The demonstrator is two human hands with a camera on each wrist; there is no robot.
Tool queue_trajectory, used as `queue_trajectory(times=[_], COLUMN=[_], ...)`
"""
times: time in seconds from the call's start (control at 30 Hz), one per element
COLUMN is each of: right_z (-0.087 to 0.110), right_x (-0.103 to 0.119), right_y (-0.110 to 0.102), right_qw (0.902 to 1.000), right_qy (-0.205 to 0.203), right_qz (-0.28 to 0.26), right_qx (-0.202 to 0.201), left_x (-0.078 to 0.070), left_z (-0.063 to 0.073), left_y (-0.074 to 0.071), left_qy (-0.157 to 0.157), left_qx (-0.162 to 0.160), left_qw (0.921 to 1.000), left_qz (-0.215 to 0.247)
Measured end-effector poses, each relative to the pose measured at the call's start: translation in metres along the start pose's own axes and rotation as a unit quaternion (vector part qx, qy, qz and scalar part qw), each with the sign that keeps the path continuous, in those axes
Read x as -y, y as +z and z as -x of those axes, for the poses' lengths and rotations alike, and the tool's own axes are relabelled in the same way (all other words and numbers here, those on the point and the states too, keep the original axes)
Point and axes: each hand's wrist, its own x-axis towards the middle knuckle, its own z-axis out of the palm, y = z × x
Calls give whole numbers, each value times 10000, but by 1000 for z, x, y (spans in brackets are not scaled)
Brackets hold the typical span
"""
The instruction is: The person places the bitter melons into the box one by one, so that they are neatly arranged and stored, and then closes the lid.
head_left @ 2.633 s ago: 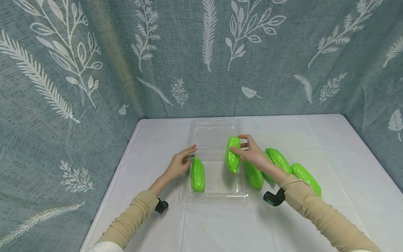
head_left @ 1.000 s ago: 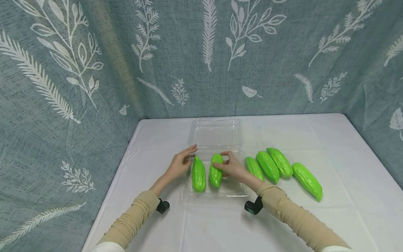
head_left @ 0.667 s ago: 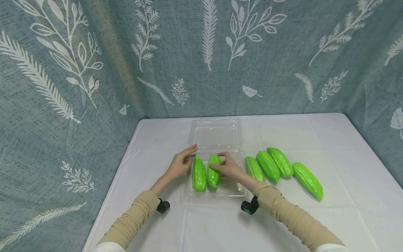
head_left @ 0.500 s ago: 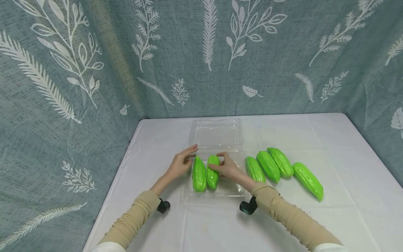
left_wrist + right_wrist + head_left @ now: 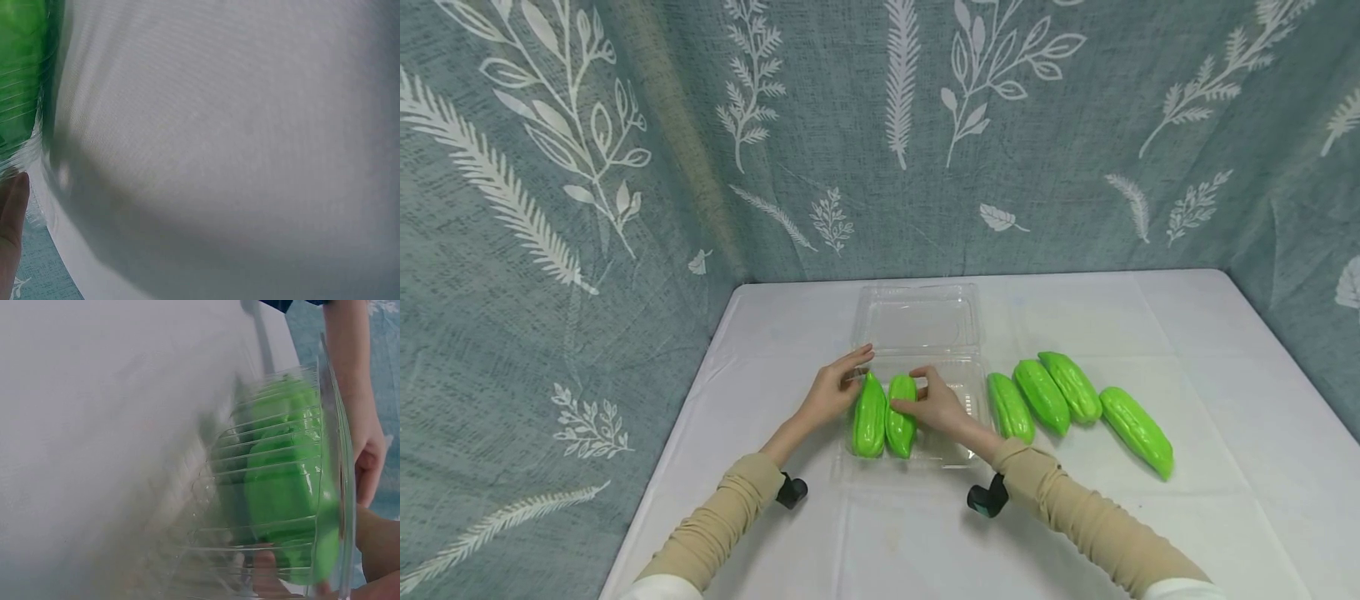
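In the head view my right hand grips a bright green, ridged bitter melon, thumb on its near face and fingers beyond it. The melon sits in the base of a clear plastic clamshell box, touching or nearly touching a second bitter melon at the box's left side. My left hand rests at the box's left edge by that melon's tip, index finger extended; its thumb is partly hidden. Through the box wall, the right wrist view shows green melon and right-hand fingertips. A left-hand fingertip meets the box edge.
The box's clear lid lies folded back on the white-covered table. Several more bitter melons lie right of the box, the nearest melon close to its wall, the farthest melon apart. A patterned curtain hangs around the table.
My right hand has carried the bitter melon left and down into the box, then slid it left against the other, which has tilted slightly. My left hand has stayed at the box edge.
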Motion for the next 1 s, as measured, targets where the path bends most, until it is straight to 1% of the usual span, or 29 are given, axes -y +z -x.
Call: queue_trajectory(times=[0.2, 0.47, 0.67, 0.87, 1.0], right_z=[0, 1, 1, 2, 3], right_x=[-2, -3, -5, -6, -6], right_y=[1, 1, 1, 0, -1], right_qw=[9999, 9998, 10000, 9999, 9999], right_qy=[-69, -146, -71, -31, -43], right_qz=[86, 149, 7, -21, -141], right_qx=[-48, -13, 48, 98, 85], left_x=[0, 1, 0, -1, -1], left_z=[-1, -1, 0, 0, 1], left_y=[0, 1, 1, 0, 0], left_qy=[12, 28, -43, -13, -4], left_qx=[-15, -9, 4, 4, 6], left_qw=[10000, 10000, 10000, 10000, 10000], left_qz=[-61, -31, -33, -50, -84])
